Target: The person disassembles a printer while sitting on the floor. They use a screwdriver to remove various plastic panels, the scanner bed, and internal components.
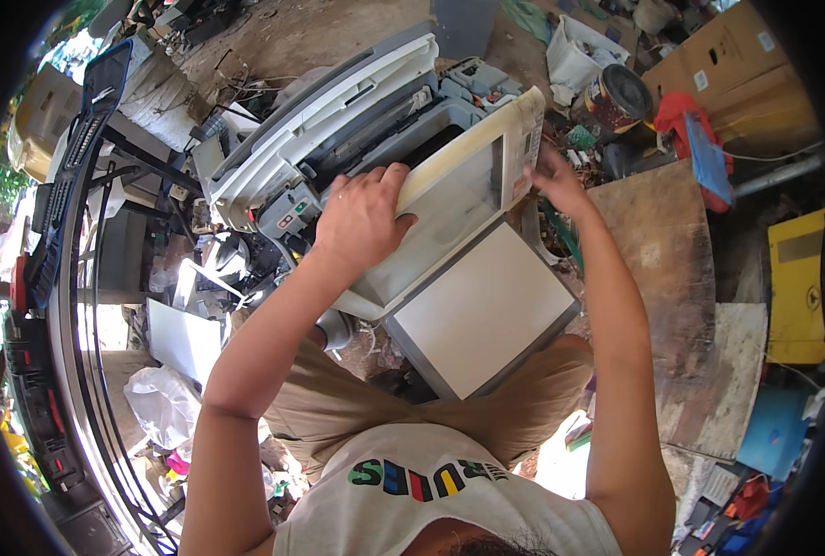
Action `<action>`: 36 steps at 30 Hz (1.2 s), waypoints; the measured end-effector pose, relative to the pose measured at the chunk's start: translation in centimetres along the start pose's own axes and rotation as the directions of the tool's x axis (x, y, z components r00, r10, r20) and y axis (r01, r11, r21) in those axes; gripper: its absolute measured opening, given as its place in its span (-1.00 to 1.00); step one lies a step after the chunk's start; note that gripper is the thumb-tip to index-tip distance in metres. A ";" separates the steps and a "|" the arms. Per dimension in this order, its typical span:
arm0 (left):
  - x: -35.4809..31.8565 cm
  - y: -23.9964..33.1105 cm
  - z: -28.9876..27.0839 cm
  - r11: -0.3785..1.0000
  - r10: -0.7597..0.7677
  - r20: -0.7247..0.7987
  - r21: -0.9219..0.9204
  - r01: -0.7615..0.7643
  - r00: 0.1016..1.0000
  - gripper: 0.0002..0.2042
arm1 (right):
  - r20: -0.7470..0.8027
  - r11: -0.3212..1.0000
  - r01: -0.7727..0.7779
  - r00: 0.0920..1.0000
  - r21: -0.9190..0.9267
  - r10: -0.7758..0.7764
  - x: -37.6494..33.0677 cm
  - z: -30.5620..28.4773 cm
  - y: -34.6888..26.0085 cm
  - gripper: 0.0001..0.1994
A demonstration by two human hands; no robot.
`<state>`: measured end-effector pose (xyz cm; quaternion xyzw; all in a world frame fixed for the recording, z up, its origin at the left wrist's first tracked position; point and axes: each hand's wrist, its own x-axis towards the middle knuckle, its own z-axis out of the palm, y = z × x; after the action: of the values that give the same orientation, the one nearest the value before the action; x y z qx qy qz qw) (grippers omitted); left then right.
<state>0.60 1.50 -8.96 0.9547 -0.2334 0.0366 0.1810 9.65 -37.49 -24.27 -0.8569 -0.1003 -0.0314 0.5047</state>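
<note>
A grey and white all-in-one printer (375, 120) lies opened in front of me, its inner workings showing. Its scanner bed (459, 208), a pale frame around a dusty glass pane, stands tilted up toward me. My left hand (366, 213) lies over the left upper edge of that frame with the fingers curled down on it. At the right end, my right hand (558, 183) grips the frame's edge, some fingers hidden behind it. Below the glass, the scanner lid (482, 310) leans between my knees, white pad facing up. Small buttons are visible on a control panel (292, 218) near my left wrist.
On the right lie a worn wooden board (658, 250), a yellow case (799, 287) and a cardboard box (723, 79). A dark-lidded bucket (616, 97) and a white bin (584, 56) stand beyond. A metal rack (83, 269), plastic bag (162, 403) and mixed scrap crowd the left.
</note>
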 end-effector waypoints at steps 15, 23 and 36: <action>0.5 -4.7 -2.6 0.905 -0.303 -0.098 -0.340 0.254 0.948 -0.52 | 0.037 0.979 -0.049 0.998 0.200 0.043 10.5 -0.2 -10.8 -0.57; -1.7 -2.1 -3.5 0.879 -0.324 -0.306 -0.448 0.164 0.895 -0.55 | 0.075 0.989 0.062 0.995 0.134 -0.072 13.7 -3.9 -18.5 -0.48; -1.5 -1.5 8.6 0.755 -0.411 -0.467 -0.656 0.005 0.783 -0.52 | 0.127 0.666 0.552 0.809 -0.502 -0.574 8.0 -4.2 -33.5 -0.47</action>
<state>-0.20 0.27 -17.66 0.8012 -0.0507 0.2277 0.5511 10.87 -24.26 7.77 -0.8856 -0.3367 -0.2292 0.2232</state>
